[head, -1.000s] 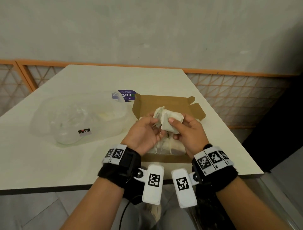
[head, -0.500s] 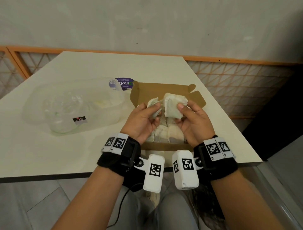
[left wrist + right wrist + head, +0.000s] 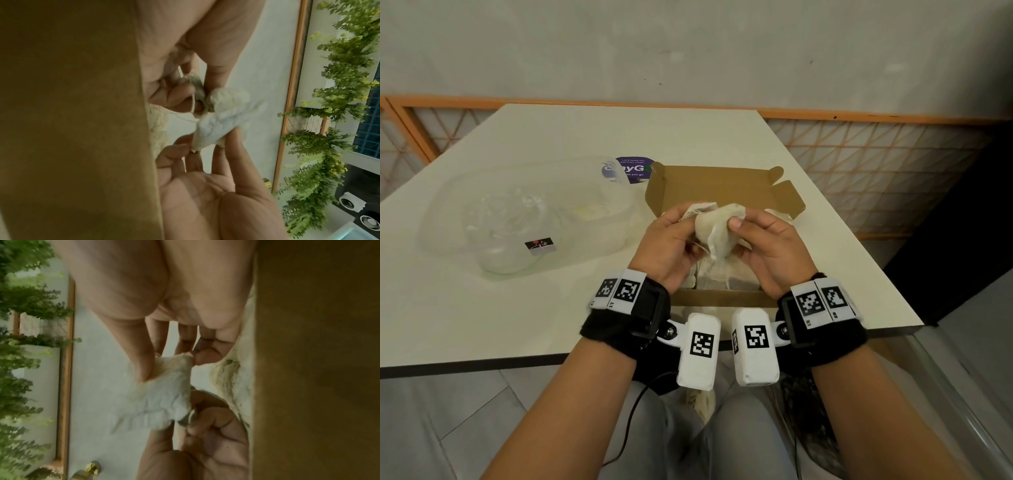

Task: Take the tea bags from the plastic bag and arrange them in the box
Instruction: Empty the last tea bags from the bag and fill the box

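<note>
Above the open brown cardboard box (image 3: pixel 722 186), both hands hold a crumpled white tea bag (image 3: pixel 717 229) between them. My left hand (image 3: pixel 674 236) curls its fingers round one end and its string, as the left wrist view shows for this left hand (image 3: pixel 191 91). My right hand (image 3: pixel 763 243) pinches the other end with thumb and fingers, the same right hand (image 3: pixel 170 360) on the tea bag (image 3: pixel 160 402). Several tea bags (image 3: pixel 715 277) lie in the box under the hands. The clear plastic bag (image 3: pixel 517 219) lies crumpled to the left.
A purple round sticker (image 3: pixel 631 169) shows on the white table (image 3: pixel 482 318) behind the plastic bag. The box stands near the table's front right edge. An orange lattice railing (image 3: pixel 859 171) runs behind and right of the table.
Both hands have stayed over the box with the tea bag. The bag has been turned and bunched tighter between them, and the hands sit a little lower than half a second ago.
</note>
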